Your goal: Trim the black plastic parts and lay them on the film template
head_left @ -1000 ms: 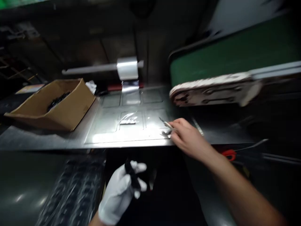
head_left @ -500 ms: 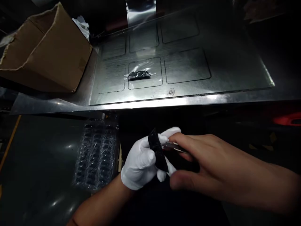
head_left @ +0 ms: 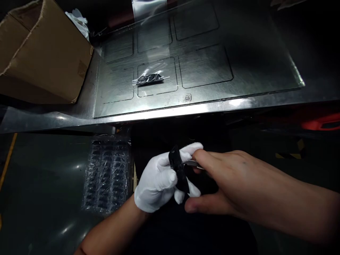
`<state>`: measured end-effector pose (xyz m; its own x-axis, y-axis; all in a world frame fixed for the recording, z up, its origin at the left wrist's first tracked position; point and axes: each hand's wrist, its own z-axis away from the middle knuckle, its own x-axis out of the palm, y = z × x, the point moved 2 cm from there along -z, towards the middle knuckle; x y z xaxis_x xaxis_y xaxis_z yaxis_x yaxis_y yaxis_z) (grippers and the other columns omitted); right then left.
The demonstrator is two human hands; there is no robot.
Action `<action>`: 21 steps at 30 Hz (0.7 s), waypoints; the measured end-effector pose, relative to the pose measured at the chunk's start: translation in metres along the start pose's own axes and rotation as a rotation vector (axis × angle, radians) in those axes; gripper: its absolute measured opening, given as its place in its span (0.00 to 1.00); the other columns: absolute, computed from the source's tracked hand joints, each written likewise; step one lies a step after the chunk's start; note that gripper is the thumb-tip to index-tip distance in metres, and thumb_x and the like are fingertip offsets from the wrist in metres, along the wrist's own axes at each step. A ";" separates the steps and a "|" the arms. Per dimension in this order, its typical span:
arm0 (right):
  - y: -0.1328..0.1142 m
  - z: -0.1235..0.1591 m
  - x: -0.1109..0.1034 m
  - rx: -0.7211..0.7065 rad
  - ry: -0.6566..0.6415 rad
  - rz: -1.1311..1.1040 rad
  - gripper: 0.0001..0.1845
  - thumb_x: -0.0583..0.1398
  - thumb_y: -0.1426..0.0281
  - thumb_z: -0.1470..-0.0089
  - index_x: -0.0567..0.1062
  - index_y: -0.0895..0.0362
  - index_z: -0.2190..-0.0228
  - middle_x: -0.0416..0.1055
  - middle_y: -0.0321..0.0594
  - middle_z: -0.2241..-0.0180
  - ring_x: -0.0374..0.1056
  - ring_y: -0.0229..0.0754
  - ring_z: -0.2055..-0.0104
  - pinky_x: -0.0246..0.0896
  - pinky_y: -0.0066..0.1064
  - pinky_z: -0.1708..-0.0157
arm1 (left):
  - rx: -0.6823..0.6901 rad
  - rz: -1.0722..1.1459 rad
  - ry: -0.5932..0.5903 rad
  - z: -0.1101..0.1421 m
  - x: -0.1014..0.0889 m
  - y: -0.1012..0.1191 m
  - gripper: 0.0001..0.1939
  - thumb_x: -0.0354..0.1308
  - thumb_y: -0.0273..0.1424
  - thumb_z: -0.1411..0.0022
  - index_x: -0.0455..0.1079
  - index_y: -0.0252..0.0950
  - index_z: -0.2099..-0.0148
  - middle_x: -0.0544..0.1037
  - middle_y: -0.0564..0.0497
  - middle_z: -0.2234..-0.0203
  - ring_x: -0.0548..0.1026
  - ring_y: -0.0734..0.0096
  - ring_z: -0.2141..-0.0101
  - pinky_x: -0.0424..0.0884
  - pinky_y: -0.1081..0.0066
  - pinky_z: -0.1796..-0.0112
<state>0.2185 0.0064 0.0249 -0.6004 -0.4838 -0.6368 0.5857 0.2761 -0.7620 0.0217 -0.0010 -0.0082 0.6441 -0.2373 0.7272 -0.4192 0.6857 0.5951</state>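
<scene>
left hand [head_left: 159, 180]: my gloved one, clenched on a small black part [head_left: 179, 171], held below the bench edge.
right hand [head_left: 225, 187]: bare, pinching thin metal tweezers [head_left: 192, 163]; tip touches the black part.
bench plate [head_left: 265, 71]: bagged black piece [head_left: 148, 78] lies in a marked square.
cardboard box [head_left: 45, 56]: far left on bench.
clear blister tray [head_left: 107, 173]: just left of my glove.

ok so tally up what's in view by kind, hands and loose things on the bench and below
hands: 2, gloved left hand and bare right hand
black part in the left hand: 1
metal tool in the right hand: 1
bagged black part on the metal plate: 1
cardboard box: 1
clear blister tray: 1
total: 7
</scene>
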 end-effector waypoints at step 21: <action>-0.012 -0.003 0.006 -0.029 0.020 0.301 0.30 0.64 0.41 0.39 0.63 0.52 0.69 0.70 0.29 0.80 0.66 0.38 0.85 0.46 0.28 0.84 | -0.004 0.057 -0.015 0.000 -0.002 0.002 0.32 0.70 0.45 0.34 0.74 0.34 0.33 0.83 0.44 0.69 0.64 0.85 0.84 0.52 0.84 0.85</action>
<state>0.2065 0.0029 0.0301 -0.4131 -0.3601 -0.8364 0.7235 0.4280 -0.5416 0.0193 0.0006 -0.0087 0.6095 -0.2084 0.7650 -0.4525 0.7008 0.5514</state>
